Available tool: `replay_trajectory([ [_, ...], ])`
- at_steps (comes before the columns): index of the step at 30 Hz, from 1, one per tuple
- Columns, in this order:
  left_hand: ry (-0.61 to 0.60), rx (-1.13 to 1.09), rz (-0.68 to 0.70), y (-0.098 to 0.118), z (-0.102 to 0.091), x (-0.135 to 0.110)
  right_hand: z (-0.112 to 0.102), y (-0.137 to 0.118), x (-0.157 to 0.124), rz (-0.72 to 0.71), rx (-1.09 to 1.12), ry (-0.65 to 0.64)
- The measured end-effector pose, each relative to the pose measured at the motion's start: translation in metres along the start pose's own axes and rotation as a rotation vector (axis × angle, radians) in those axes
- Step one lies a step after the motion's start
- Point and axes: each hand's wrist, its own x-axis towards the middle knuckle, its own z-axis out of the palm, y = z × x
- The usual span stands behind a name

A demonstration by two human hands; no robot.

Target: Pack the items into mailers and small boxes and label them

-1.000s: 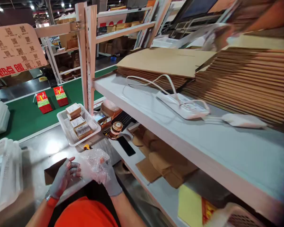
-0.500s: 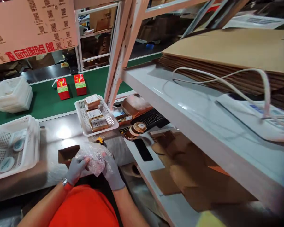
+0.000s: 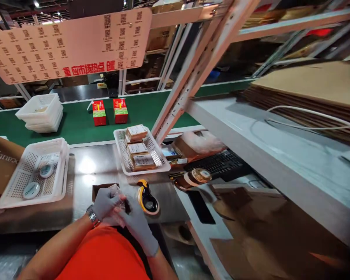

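Note:
A crumpled piece of clear bubble wrap (image 3: pixel 114 189) is gripped between my two gloved hands, close to my body. My left hand (image 3: pixel 105 205), with a watch at the wrist, pinches its upper left part. On the other side my right hand (image 3: pixel 138 225) has its fingers bent around the wrap. Whether anything lies inside the bundle cannot be seen. A small open cardboard box (image 3: pixel 97 190) stands just behind my left hand and is partly covered by it. To the right of my hands, a yellow and black tape dispenser (image 3: pixel 148 200) lies on the metal table (image 3: pixel 86 165).
A white basket (image 3: pixel 165 165) holds several small labelled boxes; another basket (image 3: pixel 62 186) holds two round tins. Red boxes (image 3: pixel 99 112) and stacked baskets (image 3: pixel 43 116) stand on the green belt. At right are a phone (image 3: pixel 202 207), a brown jar (image 3: pixel 189 179) and a shelf edge (image 3: pixel 268 186).
The bubble wrap, spread out before, is now bunched smaller, and my hands are closer together. The tape dispenser has come into full view. The camera has turned left.

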Motion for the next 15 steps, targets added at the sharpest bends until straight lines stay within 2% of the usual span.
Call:
replay_trajectory([
  [3, -0.016, 0.138, 0.107, -0.003, -0.032, -0.003, 0.005, 0.006, 0.014, 0.008, -0.085, -0.009],
  [5, -0.007, 0.341, 0.18, -0.007, -0.054, -0.009, 0.006, 0.015, 0.025, 0.003, -0.229, 0.035],
  [8, -0.022, 0.656, 0.206, -0.013, -0.085, -0.022, 0.017, 0.022, 0.043, 0.005, -0.442, 0.04],
  [10, -0.047, 0.732, 0.198, -0.018, -0.115, -0.03, 0.029, 0.022, 0.054, 0.005, -0.46, -0.009],
  [12, 0.041, 0.727, 0.139, -0.023, -0.16, -0.035, 0.039, 0.022, 0.063, 0.002, -0.379, -0.029],
  [14, 0.248, 0.731, -0.014, -0.027, -0.22, -0.04, 0.044, 0.025, 0.07, 0.03, -0.25, -0.011],
  [15, 0.337, 0.767, -0.132, -0.029, -0.251, -0.043, 0.044, 0.028, 0.073, 0.056, -0.186, 0.0],
])
